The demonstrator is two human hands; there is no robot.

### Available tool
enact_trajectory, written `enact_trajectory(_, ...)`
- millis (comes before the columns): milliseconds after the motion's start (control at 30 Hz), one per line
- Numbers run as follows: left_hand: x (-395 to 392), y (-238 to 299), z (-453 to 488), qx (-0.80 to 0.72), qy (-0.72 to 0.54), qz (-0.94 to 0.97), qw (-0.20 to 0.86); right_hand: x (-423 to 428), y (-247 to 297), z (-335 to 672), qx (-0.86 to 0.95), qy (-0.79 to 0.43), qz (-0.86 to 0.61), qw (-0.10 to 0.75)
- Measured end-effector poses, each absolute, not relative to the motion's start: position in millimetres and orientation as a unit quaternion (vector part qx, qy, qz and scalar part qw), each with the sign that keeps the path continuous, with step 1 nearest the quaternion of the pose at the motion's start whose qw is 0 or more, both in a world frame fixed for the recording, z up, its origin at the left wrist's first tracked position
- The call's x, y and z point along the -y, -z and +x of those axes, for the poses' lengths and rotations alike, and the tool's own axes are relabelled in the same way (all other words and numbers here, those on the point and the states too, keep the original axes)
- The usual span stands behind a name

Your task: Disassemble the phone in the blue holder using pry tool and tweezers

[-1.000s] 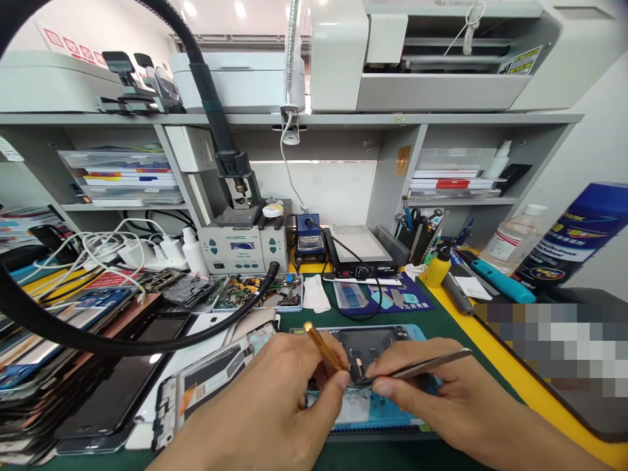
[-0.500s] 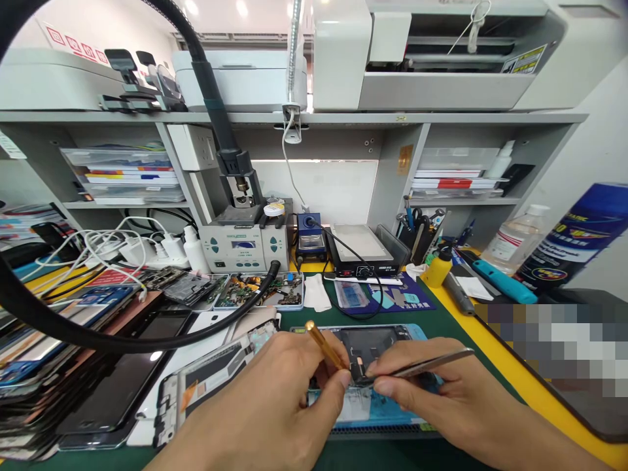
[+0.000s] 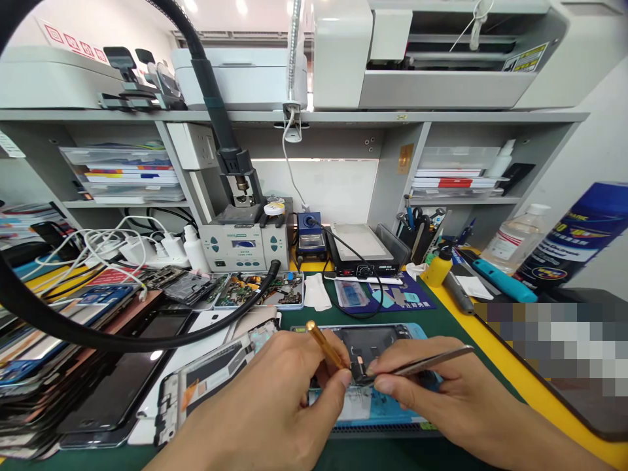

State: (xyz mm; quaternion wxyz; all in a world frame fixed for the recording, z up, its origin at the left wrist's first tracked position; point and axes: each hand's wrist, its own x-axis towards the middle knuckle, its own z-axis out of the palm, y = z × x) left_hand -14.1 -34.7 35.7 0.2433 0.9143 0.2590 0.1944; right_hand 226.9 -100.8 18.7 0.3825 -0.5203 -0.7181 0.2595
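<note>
Between the two hands is a small black phone part point(image 3: 359, 374), held over an opened phone point(image 3: 375, 337) with a dark inside. My left hand point(image 3: 289, 386) is closed, with a gold screwdriver-like tool point(image 3: 324, 343) slanting up out of its grip. Its thumb and fingertip meet at the left edge of the black part. My right hand point(image 3: 436, 386) pinches metal tweezers point(image 3: 436, 360), whose tips reach the right side of the same part. The phone lies on a blue work pad point(image 3: 392, 409), and both hands hide some of it.
Left of the hands lie a phone frame point(image 3: 216, 376) and a stack of phones point(image 3: 49, 366). A black hose point(image 3: 161, 343) loops across the left side. Behind stand a hot-air station point(image 3: 243, 248) and a heating plate point(image 3: 363, 245). At right are a yellow bottle point(image 3: 438, 267) and a spray can point(image 3: 574, 235).
The black part has tilted very slightly between my fingers and the tweezers. Both hands otherwise keep nearly the same place and grip.
</note>
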Motion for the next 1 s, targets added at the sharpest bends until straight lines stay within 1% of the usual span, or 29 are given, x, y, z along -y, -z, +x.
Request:
enact_trajectory(200,34.4,-35.2,-14.4,-0.259,-0.189,0.915,0.245,100.0,-17.9,227.7,0.714,-0.266,-0.521,0.384)
enact_trajectory(400,34.8,-35.7,-14.2,-0.263,-0.19,0.913,0.246,100.6,-20.7,227.4,0.708,-0.258,-0.514,0.41)
enact_trajectory(667,34.9,-35.7,-14.6,-0.263,-0.199,0.915,0.233,100.4,-21.4,225.3,0.729,-0.238,-0.507,0.394)
enact_trajectory(1000,34.7,-36.6,-13.5,-0.262,-0.198,0.916,0.23,101.6,-19.3,225.9,0.725,-0.253,-0.507,0.39)
